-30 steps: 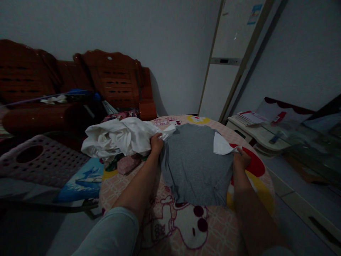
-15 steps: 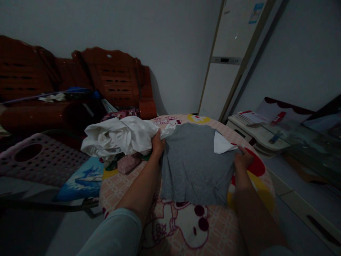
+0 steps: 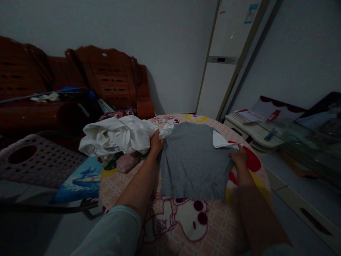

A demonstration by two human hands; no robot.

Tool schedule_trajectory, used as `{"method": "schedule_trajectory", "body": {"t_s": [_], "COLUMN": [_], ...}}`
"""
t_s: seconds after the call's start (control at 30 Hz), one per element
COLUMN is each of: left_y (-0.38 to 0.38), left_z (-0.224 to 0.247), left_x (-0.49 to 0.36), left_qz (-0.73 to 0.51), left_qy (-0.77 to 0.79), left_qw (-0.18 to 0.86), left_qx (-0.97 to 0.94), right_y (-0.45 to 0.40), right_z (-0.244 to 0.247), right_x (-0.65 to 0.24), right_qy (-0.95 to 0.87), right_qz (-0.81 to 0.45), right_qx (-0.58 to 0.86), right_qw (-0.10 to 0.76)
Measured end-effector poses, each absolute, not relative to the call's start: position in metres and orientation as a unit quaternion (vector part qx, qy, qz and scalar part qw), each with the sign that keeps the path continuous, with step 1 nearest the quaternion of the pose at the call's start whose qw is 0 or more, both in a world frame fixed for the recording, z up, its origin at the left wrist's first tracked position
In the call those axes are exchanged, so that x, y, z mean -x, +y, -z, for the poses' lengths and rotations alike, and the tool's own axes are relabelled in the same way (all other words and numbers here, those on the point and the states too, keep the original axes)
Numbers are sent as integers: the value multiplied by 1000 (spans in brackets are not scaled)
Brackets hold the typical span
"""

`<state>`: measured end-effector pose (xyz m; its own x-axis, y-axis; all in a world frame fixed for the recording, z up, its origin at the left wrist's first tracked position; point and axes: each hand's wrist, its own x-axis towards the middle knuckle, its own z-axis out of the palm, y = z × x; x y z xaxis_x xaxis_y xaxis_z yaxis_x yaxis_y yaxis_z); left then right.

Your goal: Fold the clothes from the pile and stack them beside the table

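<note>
The grey top (image 3: 197, 161) lies spread on the round cloth-covered surface (image 3: 221, 220), its ribbed hem toward the person and its neck end away. White cloth shows at both its upper corners, like short sleeves. The right hand (image 3: 239, 155), just beside the top's right edge, is clamped on the outer tip of the right white sleeve (image 3: 220, 139), drawing it to a point. The left hand (image 3: 157, 142), at the top's left edge, has its fingers closed on the left white sleeve (image 3: 167, 131) (the exact grip is partly hidden). A white heap (image 3: 121, 137) sits left of the top, against that hand, with a pink bundle (image 3: 128, 162) under its near side.

The likeliest trouble, I judge, is on the left: white sleeve and white heap lie so close that a pull there could catch a fold of the heap and drag it over the top. Uneven tension could skew the top, since its lower sides hang free and already show creases. The right sleeve seems held only by its tip, so a sharp tug might slip it loose and leave that corner of the top crumpled
</note>
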<state>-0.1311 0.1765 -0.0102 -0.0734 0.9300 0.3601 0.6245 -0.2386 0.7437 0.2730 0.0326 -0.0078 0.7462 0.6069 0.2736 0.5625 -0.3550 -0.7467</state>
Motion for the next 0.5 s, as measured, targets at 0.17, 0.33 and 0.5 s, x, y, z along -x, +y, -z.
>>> {"method": "schedule_trajectory", "body": {"t_s": [0.17,0.33,0.5], "left_y": [179,179,177], "left_z": [10,10,11], "left_x": [131,131,131], "left_qz": [-415,-419,-415], "left_qy": [589,582,583], "left_qw": [189,192,197], "left_qx": [-667,-670,-670], "right_y": [-2,-40,-53], "right_z": [-17,-26,-19], "right_x": [-249,-223,-229], "right_qy": [-400,-446,-419], "right_qz": [-145,-340,-348], "right_qx": [827,774,777], "right_qw": [368,294,316]}}
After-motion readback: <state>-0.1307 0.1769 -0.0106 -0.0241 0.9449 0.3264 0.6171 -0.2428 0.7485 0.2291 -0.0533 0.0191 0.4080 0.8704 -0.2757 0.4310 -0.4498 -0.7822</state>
